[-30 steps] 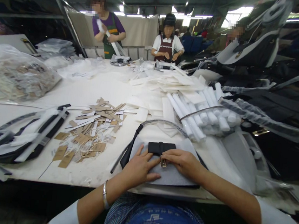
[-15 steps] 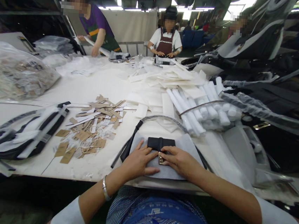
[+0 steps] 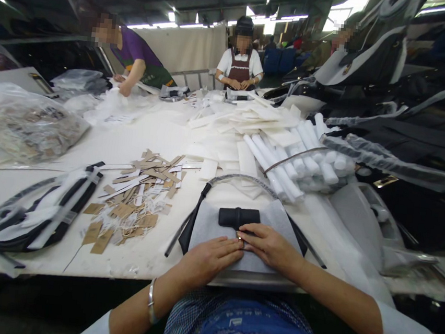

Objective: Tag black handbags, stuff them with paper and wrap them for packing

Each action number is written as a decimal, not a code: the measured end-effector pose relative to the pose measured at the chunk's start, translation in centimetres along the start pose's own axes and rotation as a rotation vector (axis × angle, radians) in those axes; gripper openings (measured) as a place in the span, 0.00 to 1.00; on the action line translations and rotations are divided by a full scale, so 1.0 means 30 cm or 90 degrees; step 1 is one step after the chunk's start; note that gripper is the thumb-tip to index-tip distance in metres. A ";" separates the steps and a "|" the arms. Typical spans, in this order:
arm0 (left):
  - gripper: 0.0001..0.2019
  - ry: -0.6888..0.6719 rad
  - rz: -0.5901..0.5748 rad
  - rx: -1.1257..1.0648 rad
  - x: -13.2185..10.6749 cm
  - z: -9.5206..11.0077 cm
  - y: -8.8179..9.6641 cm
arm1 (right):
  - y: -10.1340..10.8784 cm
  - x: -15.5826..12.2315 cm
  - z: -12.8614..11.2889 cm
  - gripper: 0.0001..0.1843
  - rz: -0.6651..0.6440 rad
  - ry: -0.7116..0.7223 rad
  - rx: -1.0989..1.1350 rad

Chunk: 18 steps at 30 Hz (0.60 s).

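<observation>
A dark bag (image 3: 187, 234) lies on the bench (image 3: 135, 132), close to its near edge and directly before the person. Its long axis goes from left to right, about parallel with this edge. The handle (image 3: 245, 177) makes an arch toward the far side, and the dark strap ends slant out to the near left and the near right. A pale sheet (image 3: 211, 223) covers the upper face of the bag. On the sheet there is a black flap (image 3: 227, 217), also longer from left to right, with a narrow tab that points to the near side.

The left hand (image 3: 211, 258) comes from the near left, and its fingers lie straight and side by side upon the sheet. The right hand (image 3: 272, 248) comes from the right, with fingers bent at the tab. The fingertips of both hands meet around a small metal clasp (image 3: 240, 239), which is mostly hidden; I cannot tell if either grip is pinching it.

To the left is a heap of brown and white tags (image 3: 136, 200), and farther left a wrapped bag (image 3: 41, 212), its long axis slanting from near left to far right. Beyond, to the far right, lie white rolls (image 3: 301, 166).
</observation>
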<state>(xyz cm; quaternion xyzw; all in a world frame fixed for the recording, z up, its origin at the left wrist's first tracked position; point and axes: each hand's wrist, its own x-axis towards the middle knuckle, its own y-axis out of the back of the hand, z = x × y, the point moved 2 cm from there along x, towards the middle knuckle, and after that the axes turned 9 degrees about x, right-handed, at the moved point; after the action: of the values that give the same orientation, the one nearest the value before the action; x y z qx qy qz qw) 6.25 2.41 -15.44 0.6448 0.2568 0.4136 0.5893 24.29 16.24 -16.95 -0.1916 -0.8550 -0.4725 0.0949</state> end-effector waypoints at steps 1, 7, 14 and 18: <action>0.20 0.013 -0.021 -0.017 -0.001 0.006 0.003 | 0.001 -0.002 -0.001 0.18 0.002 0.001 0.003; 0.21 0.057 -0.010 -0.057 -0.006 0.041 0.013 | 0.030 0.008 -0.028 0.16 -0.030 -0.005 0.006; 0.25 0.061 0.000 -0.044 0.000 0.040 0.011 | 0.053 0.141 -0.019 0.10 -0.214 0.034 -0.059; 0.24 0.053 0.013 -0.010 -0.007 0.035 -0.007 | 0.048 0.188 0.005 0.08 -0.251 0.037 -0.040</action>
<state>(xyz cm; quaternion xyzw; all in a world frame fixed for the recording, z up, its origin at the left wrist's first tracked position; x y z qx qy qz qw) 7.06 1.70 -15.66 0.6252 0.2712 0.4477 0.5789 19.77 18.41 -13.97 -0.0098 -0.8576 -0.5138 0.0192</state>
